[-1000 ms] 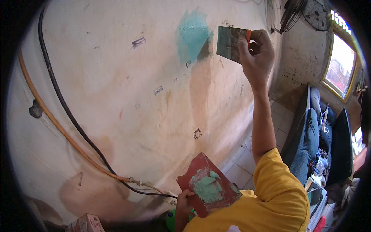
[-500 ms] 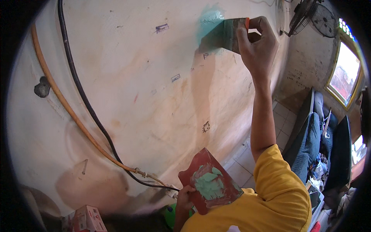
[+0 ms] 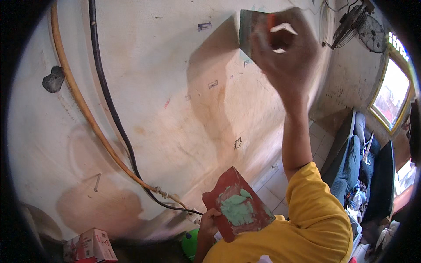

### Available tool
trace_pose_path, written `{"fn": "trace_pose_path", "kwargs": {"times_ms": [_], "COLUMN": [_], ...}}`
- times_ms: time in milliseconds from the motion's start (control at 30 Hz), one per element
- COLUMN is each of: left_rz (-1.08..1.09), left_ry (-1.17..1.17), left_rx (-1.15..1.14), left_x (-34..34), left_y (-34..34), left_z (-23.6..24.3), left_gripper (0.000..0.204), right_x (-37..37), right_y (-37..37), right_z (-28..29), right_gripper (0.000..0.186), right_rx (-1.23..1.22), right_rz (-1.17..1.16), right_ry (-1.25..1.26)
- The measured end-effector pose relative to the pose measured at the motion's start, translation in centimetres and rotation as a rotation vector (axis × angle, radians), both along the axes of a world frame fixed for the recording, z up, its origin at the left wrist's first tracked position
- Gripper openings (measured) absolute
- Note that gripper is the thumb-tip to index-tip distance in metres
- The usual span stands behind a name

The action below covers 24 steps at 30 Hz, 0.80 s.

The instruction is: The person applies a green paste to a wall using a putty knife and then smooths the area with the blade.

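Note:
My right hand (image 3: 289,61), blurred by motion, grips a putty knife (image 3: 247,30) with a dark wide blade and orange edge, held high at the pale wall (image 3: 149,79). It covers most of a teal smear; a little shows at the blade's edges. The blade's shadow falls to its left. Low in front of me, my left hand (image 3: 209,221) holds a maroon board (image 3: 223,179) by its left side, with a mound of mint-green putty (image 3: 237,206) on it.
Black (image 3: 109,105) and orange (image 3: 79,101) hoses run down the wall at left. A cardboard box (image 3: 87,250) and green object (image 3: 189,243) sit low. At right are a wall fan (image 3: 368,35), a window (image 3: 390,92), dark upright cushions (image 3: 351,162) with clutter, and a tiled floor (image 3: 274,184).
My right hand and the putty knife have moved up and left over the teal patch, now mostly covering it. The view has shifted slightly. My left hand and board stay low.

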State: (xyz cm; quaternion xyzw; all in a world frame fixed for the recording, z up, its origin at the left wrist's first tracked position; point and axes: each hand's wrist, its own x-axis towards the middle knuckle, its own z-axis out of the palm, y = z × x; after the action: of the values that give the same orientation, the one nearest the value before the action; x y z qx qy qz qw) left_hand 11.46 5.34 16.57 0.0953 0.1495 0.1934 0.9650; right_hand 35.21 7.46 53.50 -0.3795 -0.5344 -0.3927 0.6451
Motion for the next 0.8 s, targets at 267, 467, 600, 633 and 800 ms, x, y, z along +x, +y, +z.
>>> {"fn": "trace_pose_path", "kwargs": {"times_ms": [267,467,600,633,800], "left_rz": [0.105,-0.063,-0.133,-0.147,-0.069], "left_ry": [0.231,0.04,-0.074,-0.109,0.0], "left_rx": [0.097,0.025,-0.036,-0.051,0.052], "left_x": [1.1,1.5,2.0,2.0,2.2], "left_y": [-0.5,0.6,0.9,1.0,0.5], "left_z": [1.7,0.1,-0.4,-0.7,0.2], "left_gripper": [0.034,0.036,0.036,0.037,0.037], "right_x": [9.5,9.6,8.9,9.1,7.8], "right_y": [-4.5,-1.2,-0.2,0.1,0.5], "right_z": [-0.1,-1.5,-1.8,-1.8,-1.5], "right_gripper": [0.013,0.015,0.011,0.011,0.009], "right_rx": [0.153,0.12,0.161,0.174,0.115], "right_rz": [-0.019,-0.281,-0.296,-0.262,-0.208], "right_ry": [0.113,-0.114,-0.114,-0.103,-0.052]}}
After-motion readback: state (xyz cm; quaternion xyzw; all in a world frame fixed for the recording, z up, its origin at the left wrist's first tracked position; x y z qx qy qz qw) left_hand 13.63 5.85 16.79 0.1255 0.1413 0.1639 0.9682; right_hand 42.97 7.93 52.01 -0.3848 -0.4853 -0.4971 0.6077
